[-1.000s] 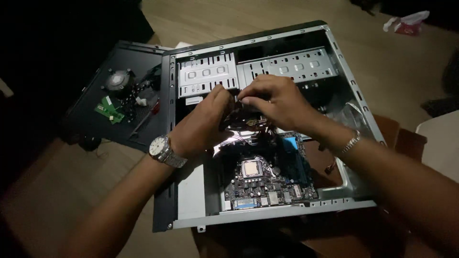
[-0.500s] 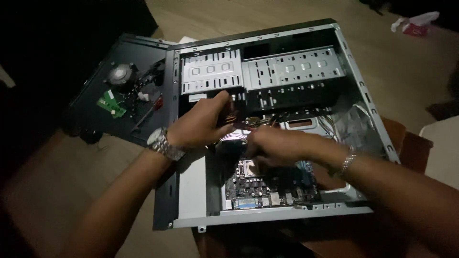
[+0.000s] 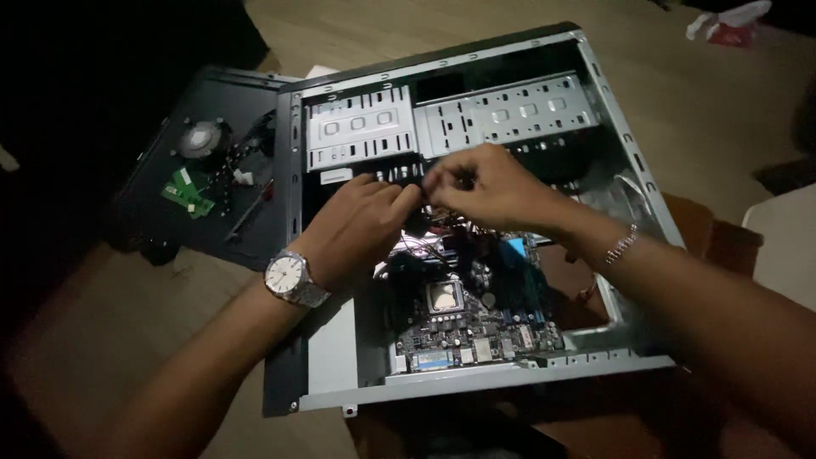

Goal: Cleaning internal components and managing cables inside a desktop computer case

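An open grey computer case [image 3: 476, 387] lies on its side with a motherboard [image 3: 476, 327] and its bare processor socket [image 3: 444, 297] inside. My left hand [image 3: 357, 225], with a wristwatch, and my right hand [image 3: 489, 187], with a bracelet, meet over the middle of the case, just below the metal drive bays [image 3: 501, 110]. Both pinch a small dark part or cable [image 3: 414, 185] between their fingertips; what it is stays unclear. Coloured wires [image 3: 425, 246] run under the hands.
The removed black side panel [image 3: 204, 170] lies left of the case with a small fan, a green circuit board [image 3: 185, 191], loose screws and a screwdriver [image 3: 251, 208] on it. A red and white object [image 3: 727, 24] lies on the wooden floor at top right. A white surface [image 3: 786, 246] sits at right.
My right hand dropped toward the motherboard half a second ago and has come back up to meet my left hand. The view has shifted slightly.
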